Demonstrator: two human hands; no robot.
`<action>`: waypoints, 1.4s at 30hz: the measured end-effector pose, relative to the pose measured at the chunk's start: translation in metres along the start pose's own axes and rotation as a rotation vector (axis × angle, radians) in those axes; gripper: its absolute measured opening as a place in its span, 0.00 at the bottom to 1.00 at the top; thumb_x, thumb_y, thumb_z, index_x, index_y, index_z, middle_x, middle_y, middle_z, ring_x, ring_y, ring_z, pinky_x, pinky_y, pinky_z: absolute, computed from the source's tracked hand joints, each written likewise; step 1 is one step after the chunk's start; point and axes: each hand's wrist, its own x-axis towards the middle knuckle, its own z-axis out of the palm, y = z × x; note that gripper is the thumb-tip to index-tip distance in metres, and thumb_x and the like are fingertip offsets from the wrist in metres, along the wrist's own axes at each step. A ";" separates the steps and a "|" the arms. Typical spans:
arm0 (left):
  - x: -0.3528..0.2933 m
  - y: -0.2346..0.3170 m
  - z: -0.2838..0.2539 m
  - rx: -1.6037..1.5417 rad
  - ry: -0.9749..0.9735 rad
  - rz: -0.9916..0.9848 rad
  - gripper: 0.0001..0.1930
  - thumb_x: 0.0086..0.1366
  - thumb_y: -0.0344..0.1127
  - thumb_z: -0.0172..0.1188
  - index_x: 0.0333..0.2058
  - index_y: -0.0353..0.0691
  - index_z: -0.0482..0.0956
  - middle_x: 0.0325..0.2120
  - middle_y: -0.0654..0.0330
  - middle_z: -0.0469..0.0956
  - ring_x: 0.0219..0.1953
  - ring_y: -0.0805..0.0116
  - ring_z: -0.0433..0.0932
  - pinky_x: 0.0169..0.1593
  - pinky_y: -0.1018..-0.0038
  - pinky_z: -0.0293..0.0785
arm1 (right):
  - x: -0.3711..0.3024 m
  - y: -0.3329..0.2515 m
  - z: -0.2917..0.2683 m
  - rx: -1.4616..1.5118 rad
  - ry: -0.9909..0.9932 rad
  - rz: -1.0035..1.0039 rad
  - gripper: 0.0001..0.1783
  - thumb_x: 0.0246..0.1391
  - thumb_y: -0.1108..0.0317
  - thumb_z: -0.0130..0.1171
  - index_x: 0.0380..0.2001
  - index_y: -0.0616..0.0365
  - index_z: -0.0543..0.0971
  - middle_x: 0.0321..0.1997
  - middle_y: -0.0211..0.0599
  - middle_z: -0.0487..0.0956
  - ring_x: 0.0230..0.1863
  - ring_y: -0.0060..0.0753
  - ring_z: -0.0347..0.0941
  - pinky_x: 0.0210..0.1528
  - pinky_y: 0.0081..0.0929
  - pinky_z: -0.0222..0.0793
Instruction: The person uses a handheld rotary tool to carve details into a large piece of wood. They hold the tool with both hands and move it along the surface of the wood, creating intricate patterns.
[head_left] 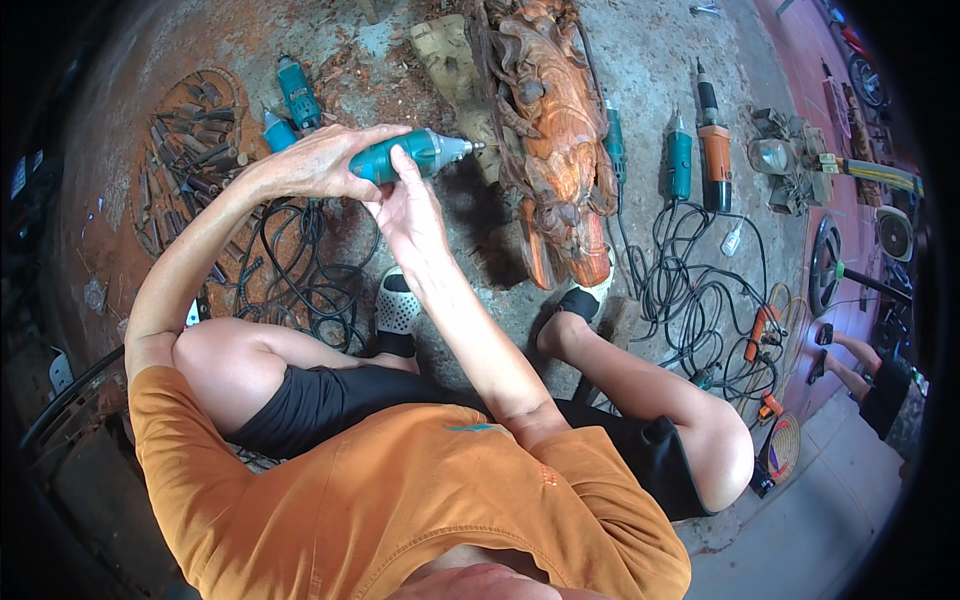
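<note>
Both my hands are closed around a teal die grinder (398, 157) with a silver nose. My left hand (318, 163) wraps its rear end from the far side. My right hand (408, 205) grips it from the near side, thumb laid along the body. The grinder's bit points right, close to a carved reddish-brown wooden piece (557, 120); whether it touches the wood I cannot make out. This carving has deep relief, and its near end stands by my right foot. A pale, rough block (450, 85) lies along its left side.
Two more teal grinders, one upright-lying (297, 90), rest beyond my left hand. At left, a round basket (190, 140) holds many carving tools. Right of the carving lie a teal grinder (679, 160), an orange grinder (715, 165) and tangled black cords (670, 270). Another person's legs (850, 375) show far right.
</note>
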 end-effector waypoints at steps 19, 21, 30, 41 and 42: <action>-0.001 0.010 -0.006 -0.040 -0.078 -0.107 0.49 0.39 0.41 0.67 0.66 0.43 0.61 0.46 0.42 0.79 0.41 0.49 0.80 0.47 0.59 0.76 | -0.004 0.002 0.002 0.020 -0.009 -0.031 0.25 0.61 0.56 0.59 0.56 0.56 0.67 0.51 0.35 0.74 0.52 0.29 0.71 0.57 0.34 0.70; -0.001 0.009 -0.005 -0.039 -0.075 -0.092 0.49 0.39 0.41 0.67 0.66 0.43 0.61 0.46 0.42 0.79 0.41 0.48 0.80 0.46 0.59 0.76 | -0.006 0.002 0.005 0.019 0.006 -0.044 0.25 0.61 0.56 0.59 0.55 0.55 0.67 0.51 0.34 0.74 0.52 0.29 0.72 0.57 0.34 0.70; 0.000 -0.001 -0.001 0.021 -0.003 0.013 0.46 0.46 0.43 0.68 0.66 0.44 0.60 0.23 0.46 0.78 0.27 0.53 0.79 0.33 0.59 0.71 | 0.000 0.000 0.003 0.013 0.011 -0.020 0.24 0.61 0.56 0.59 0.55 0.54 0.68 0.50 0.35 0.74 0.52 0.29 0.72 0.56 0.33 0.70; -0.003 0.002 -0.003 0.020 -0.009 -0.002 0.49 0.42 0.42 0.67 0.66 0.45 0.60 0.47 0.43 0.79 0.41 0.49 0.80 0.46 0.59 0.75 | -0.001 0.003 0.004 0.033 0.020 -0.002 0.24 0.60 0.56 0.60 0.54 0.55 0.68 0.50 0.34 0.74 0.51 0.28 0.72 0.54 0.32 0.72; -0.003 0.007 -0.006 0.012 -0.033 -0.035 0.49 0.42 0.42 0.67 0.66 0.45 0.60 0.47 0.43 0.79 0.42 0.49 0.80 0.47 0.59 0.74 | -0.002 0.002 0.006 0.035 0.018 -0.013 0.24 0.60 0.56 0.60 0.54 0.55 0.68 0.49 0.34 0.74 0.51 0.28 0.72 0.53 0.32 0.72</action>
